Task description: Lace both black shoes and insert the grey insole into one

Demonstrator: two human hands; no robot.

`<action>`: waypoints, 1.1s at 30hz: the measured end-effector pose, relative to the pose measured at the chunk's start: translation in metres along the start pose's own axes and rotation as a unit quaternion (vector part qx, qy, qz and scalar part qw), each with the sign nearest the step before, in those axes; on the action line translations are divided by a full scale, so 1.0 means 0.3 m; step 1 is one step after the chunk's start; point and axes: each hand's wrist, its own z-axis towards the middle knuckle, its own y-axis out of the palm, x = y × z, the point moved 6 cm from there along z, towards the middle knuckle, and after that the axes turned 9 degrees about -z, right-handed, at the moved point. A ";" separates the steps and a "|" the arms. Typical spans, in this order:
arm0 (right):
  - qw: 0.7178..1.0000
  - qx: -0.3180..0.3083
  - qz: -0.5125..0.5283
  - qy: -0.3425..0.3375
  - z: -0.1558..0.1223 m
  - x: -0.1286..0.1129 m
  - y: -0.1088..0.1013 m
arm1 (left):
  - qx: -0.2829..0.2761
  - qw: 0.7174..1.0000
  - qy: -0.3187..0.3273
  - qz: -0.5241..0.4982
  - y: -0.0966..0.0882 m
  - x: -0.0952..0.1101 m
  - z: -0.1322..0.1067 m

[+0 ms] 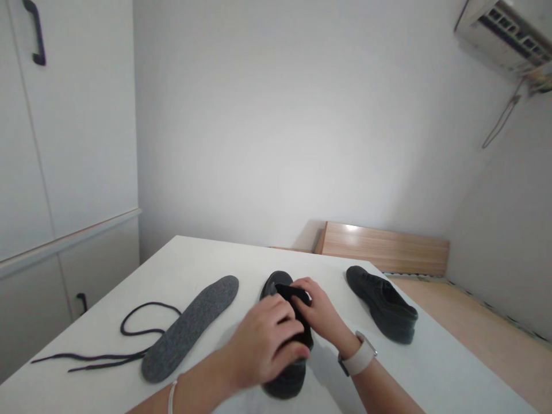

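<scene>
A black shoe [276,287] lies on the white table [198,259], toe pointing away from me. My left hand [263,342] covers its middle and grips it from above. My right hand [321,313], with a pale watch on the wrist, holds the shoe's black tongue or upper from the right side. A grey insole [192,325] lies flat to the left of the shoe. Further left, a loose black shoelace [129,339] curls on the table. A second black shoe [383,307] rests to the right, apart from both hands.
White cabinets with dark handles [38,34] stand at the left. A wooden board [383,247] sits behind the table against the wall. An air conditioner [504,31] hangs at the upper right. Wooden floor [483,328] shows to the right of the table.
</scene>
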 end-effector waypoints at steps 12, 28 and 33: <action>0.990 -0.060 0.124 -0.029 0.051 0.061 0.002 | -0.009 0.861 -0.491 0.134 -0.196 -0.602 -0.227; 0.986 -0.029 0.163 -0.019 0.010 0.088 0.010 | 0.111 0.803 -0.447 -0.378 -0.139 -0.453 -0.119; 0.977 0.062 0.202 -0.040 -0.003 0.064 -0.035 | 0.102 0.782 -0.391 -0.474 -0.060 -0.361 -0.079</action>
